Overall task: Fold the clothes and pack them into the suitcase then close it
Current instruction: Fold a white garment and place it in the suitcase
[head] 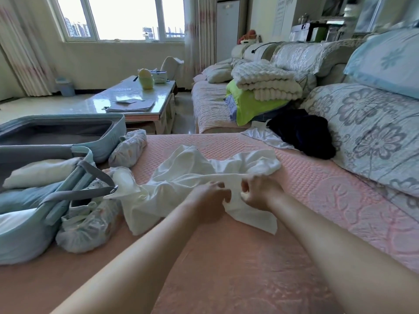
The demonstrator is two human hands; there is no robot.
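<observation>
Cloth in hand: white garment point(192, 168), thin and limp, sprawled unfolded across pink quilted cover point(226, 257), just right of open suitcase point(119, 130). Gripped by both hands close together at a near edge. Left hand point(209, 197) with fingers curled into the fabric, right hand point(257, 196) pinching a fold between thumb and fingers, a short span stretched taut between the two. Rest of the piece slack and rumpled, one corner trailing toward the viewer.

Likely very light and entirely soft. No stiffness to hold a crease unaided, so probably needs flattening on the cover before any fold. Not fragile, not slippery by the look, though prone to bunching and to dragging on the quilted texture. Best taken by pinching at seams or corners, hands spread wide rather than near each other, so as to shake out and lay flat. Part in grip (hem, waistband or shoulder) impossible to tell.

Suitcase light blue, lid thrown back, folded pale items inside under grey straps point(79, 193). Two rolled patterned bundles point(129, 148) beside it on the cover. Dark garment point(303, 132) and another white piece point(260, 134) farther off near floral cushions point(362, 123), apparently awaiting folding. Packing judged partway through; closing not yet due.
</observation>
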